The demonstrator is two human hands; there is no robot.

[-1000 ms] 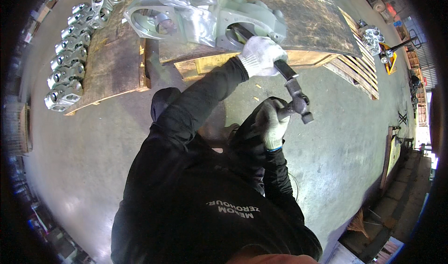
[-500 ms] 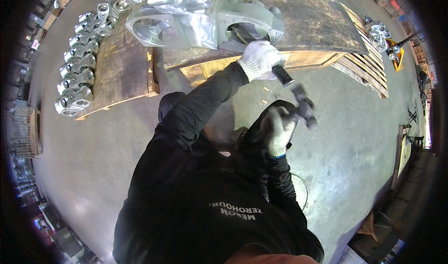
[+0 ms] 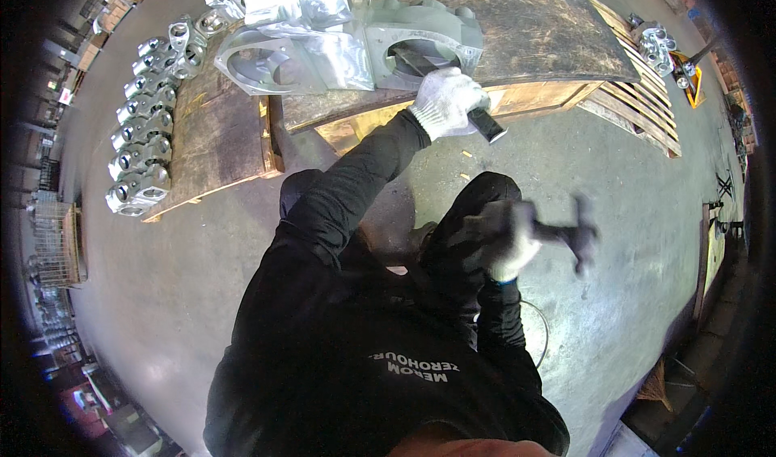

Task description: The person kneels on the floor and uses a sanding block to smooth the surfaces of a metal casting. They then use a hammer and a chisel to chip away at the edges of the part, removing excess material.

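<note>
My left hand (image 3: 449,103), in a white knit glove, is closed round a dark flat chisel-like bar (image 3: 487,126). The bar's butt end sticks out towards me, and its other end reaches into the round opening of a large silvery metal casting (image 3: 343,57). This casting rests at the near edge of a worn wooden platform (image 3: 541,33). Lower and to the right, above my right knee, my gloved right hand (image 3: 517,248) grips a hammer (image 3: 580,235). The hammer is smeared by motion, with its head pointing right, apart from the bar.
Several smaller silvery castings (image 3: 141,138) stand in rows along a wooden board (image 3: 218,126) at left. A slatted pallet (image 3: 634,113) lies at right, near a yellow pallet jack (image 3: 693,89). A wire cage (image 3: 56,243) stands far left; a broom (image 3: 656,386) is at lower right.
My right hand has swung the hammer down and to the right, away from the bar's butt end. My left hand keeps its hold on the bar at the casting's opening.
</note>
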